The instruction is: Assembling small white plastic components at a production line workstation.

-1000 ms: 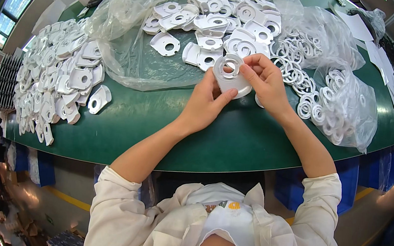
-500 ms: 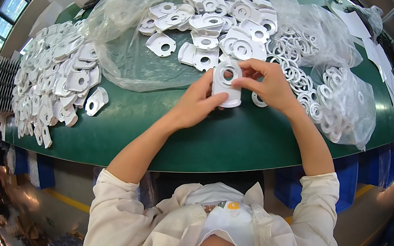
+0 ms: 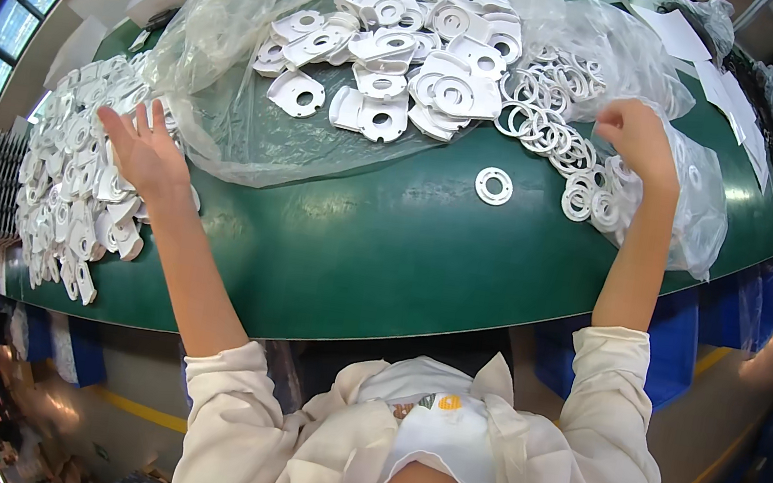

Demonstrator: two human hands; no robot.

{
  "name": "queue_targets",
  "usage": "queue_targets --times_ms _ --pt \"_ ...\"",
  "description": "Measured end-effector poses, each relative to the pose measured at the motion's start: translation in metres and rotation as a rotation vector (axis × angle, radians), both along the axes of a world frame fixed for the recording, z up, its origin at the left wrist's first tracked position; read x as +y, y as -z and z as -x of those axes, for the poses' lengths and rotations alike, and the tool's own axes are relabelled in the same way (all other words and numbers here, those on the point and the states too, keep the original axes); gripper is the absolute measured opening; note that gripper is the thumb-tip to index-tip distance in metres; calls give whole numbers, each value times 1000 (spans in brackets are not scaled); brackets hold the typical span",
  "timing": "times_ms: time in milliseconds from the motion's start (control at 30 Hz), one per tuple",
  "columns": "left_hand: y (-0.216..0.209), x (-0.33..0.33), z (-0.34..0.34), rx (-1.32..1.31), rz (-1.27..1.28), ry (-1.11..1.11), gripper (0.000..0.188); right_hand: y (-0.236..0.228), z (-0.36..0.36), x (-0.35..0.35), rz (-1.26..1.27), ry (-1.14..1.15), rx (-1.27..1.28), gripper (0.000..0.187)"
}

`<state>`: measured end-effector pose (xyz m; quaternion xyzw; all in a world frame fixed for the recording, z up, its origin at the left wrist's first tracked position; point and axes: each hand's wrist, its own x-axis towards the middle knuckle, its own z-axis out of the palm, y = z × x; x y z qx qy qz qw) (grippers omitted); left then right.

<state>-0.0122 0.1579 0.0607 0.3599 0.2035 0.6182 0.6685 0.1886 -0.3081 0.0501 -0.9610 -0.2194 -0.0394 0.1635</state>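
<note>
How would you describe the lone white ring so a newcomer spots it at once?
On the green table, find the heap of white rings right of centre. Left of that heap's near end, closer to the table's front edge than the plate pile, lies the flat ring. Unlike its overlapping neighbours, it lies alone.

White sheets (image 3: 672,33) lie at right (blue bins (image 3: 677,344) stand lower down).

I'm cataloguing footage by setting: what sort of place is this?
Probably a factory workshop: a long green worktable bears heaps of flat white parts with round holes, many thin white rings lie beside them, and large blue boxy bins show below its edge.
</note>
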Motion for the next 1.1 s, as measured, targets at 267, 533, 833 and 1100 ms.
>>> queue_targets --times_ms 267,533,833,1100 --pt "32 -132 -28 674 -954 755 22 -13 20 8 -49 -286 407 18" --pt "74 -223 -43 632 -1704 728 22 12 22 41 157 -307 339 9" --pt "65 -202 -28 848 -1120 1007 29 13 39 56 -103 -513 357 20" --pt "57 -186 -29 651 -412 1272 20 9 49 82 -247 -550 465 19"
